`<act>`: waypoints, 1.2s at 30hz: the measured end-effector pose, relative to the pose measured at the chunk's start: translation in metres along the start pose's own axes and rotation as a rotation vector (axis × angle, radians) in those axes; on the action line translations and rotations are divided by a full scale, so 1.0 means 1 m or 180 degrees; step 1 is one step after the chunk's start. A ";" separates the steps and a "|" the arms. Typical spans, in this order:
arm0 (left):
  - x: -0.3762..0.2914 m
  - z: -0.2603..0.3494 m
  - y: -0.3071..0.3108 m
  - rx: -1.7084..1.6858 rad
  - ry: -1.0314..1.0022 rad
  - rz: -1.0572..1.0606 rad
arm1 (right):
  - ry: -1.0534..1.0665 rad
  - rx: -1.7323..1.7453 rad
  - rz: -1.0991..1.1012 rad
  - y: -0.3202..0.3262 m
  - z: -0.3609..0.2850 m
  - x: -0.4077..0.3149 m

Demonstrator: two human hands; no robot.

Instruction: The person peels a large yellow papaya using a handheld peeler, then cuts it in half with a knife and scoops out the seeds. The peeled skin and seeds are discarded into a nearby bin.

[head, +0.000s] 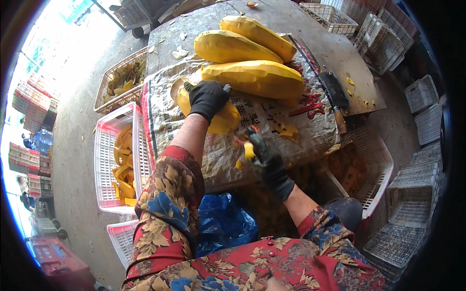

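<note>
My left hand (208,97), in a black glove, grips a yellow pumpkin or similar squash (227,118) that lies on a printed woven sack (174,120). My right hand (267,160), also gloved, is closed around a small tool with a reddish part, probably a peeler; motion blur hides its details. A bit of yellow peel (249,150) is at its fingers. Beyond my hands lie several peeled long yellow squashes (253,78). Red gloves or cloth strips (309,107) rest on the sack at their right. A cleaver (334,91) with a wooden handle lies on the table's right part.
A white and pink plastic crate (114,203) with yellow pieces stands left of the table, below a basket of peelings (105,105). Another crate (382,182) stands at the right. A blue plastic bag (225,222) is near my lap. Stacked crates (418,192) line the right side.
</note>
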State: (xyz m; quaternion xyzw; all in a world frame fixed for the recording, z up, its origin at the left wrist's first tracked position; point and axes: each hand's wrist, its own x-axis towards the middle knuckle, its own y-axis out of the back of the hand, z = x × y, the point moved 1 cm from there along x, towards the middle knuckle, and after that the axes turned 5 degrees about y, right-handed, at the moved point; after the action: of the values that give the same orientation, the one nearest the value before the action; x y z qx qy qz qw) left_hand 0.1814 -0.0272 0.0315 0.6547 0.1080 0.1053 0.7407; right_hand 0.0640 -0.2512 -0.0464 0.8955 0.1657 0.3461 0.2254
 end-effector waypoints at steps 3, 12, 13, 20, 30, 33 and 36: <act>0.005 -0.002 -0.002 -0.0035 -0.0028 0.0073 | 0.0262 -0.0151 0.0107 -0.009 0.000 0.044; 0.017 0.007 -0.014 0.0012 -0.0106 0.0154 | 0.0050 -0.0380 -0.0118 -0.014 -0.001 -0.005; 0.017 0.008 -0.014 -0.0009 -0.0082 0.0334 | 0.0172 -0.0226 0.0212 -0.009 -0.003 -0.008; 0.023 0.013 -0.011 0.0062 0.0023 -0.0011 | 0.0349 -0.0822 -0.0302 -0.019 -0.010 0.041; 0.036 0.008 -0.015 0.0037 -0.0169 0.0018 | 0.0383 -0.1019 0.0420 0.002 0.012 0.003; 0.034 0.006 -0.016 0.0021 -0.0161 -0.0047 | 0.0093 -0.0634 0.0066 0.005 0.003 0.014; 0.028 0.004 -0.012 -0.0066 -0.0178 0.0135 | 0.0068 -0.0240 0.0260 -0.002 0.002 0.044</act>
State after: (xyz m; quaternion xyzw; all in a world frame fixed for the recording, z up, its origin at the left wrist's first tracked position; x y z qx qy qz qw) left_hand 0.2099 -0.0240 0.0191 0.6518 0.0722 0.1038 0.7477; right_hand 0.0957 -0.2300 -0.0250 0.8887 0.1182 0.3706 0.2428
